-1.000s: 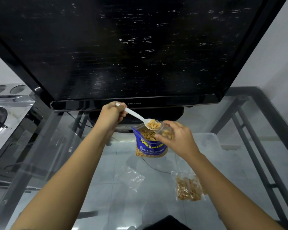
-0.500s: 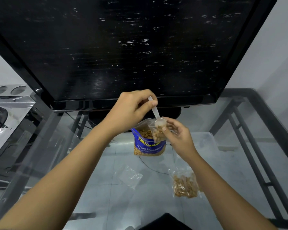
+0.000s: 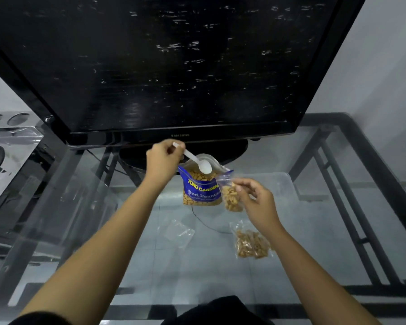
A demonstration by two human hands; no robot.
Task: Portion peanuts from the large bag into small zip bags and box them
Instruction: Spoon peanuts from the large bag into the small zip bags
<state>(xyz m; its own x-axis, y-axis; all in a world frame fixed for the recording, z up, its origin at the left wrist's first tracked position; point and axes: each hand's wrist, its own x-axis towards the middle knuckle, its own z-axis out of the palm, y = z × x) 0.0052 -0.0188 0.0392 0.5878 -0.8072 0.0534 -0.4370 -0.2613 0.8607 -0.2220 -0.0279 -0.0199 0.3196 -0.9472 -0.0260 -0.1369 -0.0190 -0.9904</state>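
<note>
Left hand (image 3: 164, 158) is pinching the spoon (image 3: 198, 161), empty, over the open big bag (image 3: 201, 187) at frame centre, likely to rescoop. Right hand (image 3: 256, 202) is pinching a zip bag (image 3: 230, 195) beside it, keeping transfers short.

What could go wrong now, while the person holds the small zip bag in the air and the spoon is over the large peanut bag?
1. The right hand pinches the small zip bag only near its open top; if it tilts or slips, peanuts could spill onto the glass table.
2. The large peanut bag stands open with no hand supporting it; the spoon in the left hand might tip it when digging.
</note>
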